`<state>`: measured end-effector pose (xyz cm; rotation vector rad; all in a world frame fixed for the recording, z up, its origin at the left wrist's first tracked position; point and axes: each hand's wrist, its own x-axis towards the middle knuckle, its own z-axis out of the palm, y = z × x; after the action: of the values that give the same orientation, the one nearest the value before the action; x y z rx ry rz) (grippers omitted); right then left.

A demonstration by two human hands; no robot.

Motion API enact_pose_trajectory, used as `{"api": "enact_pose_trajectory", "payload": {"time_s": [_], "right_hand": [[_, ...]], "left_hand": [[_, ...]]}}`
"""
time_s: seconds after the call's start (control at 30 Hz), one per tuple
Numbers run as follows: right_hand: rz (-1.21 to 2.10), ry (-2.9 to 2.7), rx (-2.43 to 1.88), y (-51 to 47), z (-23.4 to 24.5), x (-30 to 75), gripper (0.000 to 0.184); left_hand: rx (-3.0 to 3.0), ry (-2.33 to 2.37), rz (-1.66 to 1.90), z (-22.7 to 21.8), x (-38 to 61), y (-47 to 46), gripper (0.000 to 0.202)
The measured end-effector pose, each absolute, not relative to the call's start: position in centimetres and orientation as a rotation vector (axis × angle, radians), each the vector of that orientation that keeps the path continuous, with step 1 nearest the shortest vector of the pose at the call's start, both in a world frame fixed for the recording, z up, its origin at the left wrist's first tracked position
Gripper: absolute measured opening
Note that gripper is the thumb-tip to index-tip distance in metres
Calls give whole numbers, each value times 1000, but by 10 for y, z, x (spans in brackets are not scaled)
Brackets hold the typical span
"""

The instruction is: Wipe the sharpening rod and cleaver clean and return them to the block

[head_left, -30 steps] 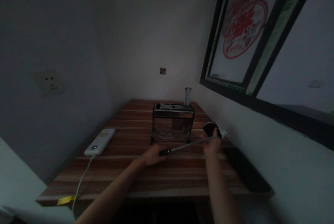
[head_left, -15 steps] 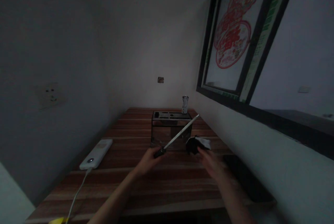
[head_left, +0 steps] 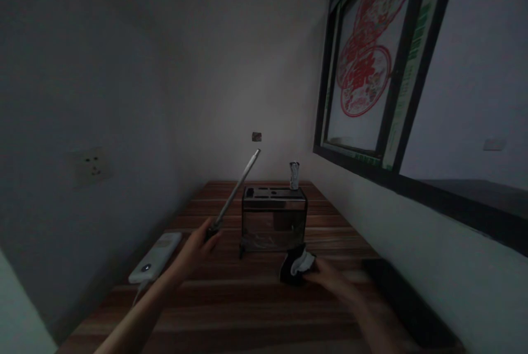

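My left hand (head_left: pixel 198 245) is closed round the black handle of a sharpening steel (head_left: pixel 237 186). The long grey rod slants up and away to the right, its blunt tip clear of the table. In my right hand (head_left: pixel 324 274) is a bunched black-and-white cloth (head_left: pixel 295 266), held low over the table by the fingers. A knife holder (head_left: pixel 264 230), boxy with a see-through front and slots in its dark top, stands just beyond the hands. The cloth overlaps the holder's lower right corner in view; whether they touch I cannot tell.
A small patterned silvery object (head_left: pixel 294 175) stands upright at the holder's back right. A white device (head_left: pixel 155 258) with a cable lies at left on the striped wooden table (head_left: pixel 223 310). A long black object (head_left: pixel 406 302) lies along the right wall, below a dark-framed window (head_left: pixel 363 159).
My left hand has moved left, lifting the sharpening steel away from the cloth and tilting it steeper. My right hand has come lower and slightly nearer with the cloth. The view has tipped up slightly.
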<state>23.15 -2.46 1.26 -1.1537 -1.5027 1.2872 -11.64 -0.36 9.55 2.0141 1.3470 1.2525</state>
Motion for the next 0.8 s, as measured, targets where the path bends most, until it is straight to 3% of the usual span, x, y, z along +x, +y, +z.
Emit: {"api": "enact_pose_trajectory", "payload": {"time_s": [0.17,0.3,0.53,0.8], "right_hand": [[931,-1754,-1374,-21,16,271,32],[651,-1606,-1382,-7,9,299,16],[429,-1255,-1160,17,53,281,31],[534,-1101,-906,45,56,225,51]], "left_hand": [[2182,1415,1279,126,-127,-3,25],[2185,1434,1348,147,-136,1,26],[2494,1506,1225,211,-144,19,24],[3401,1585,558,327,-147,54,31]]}}
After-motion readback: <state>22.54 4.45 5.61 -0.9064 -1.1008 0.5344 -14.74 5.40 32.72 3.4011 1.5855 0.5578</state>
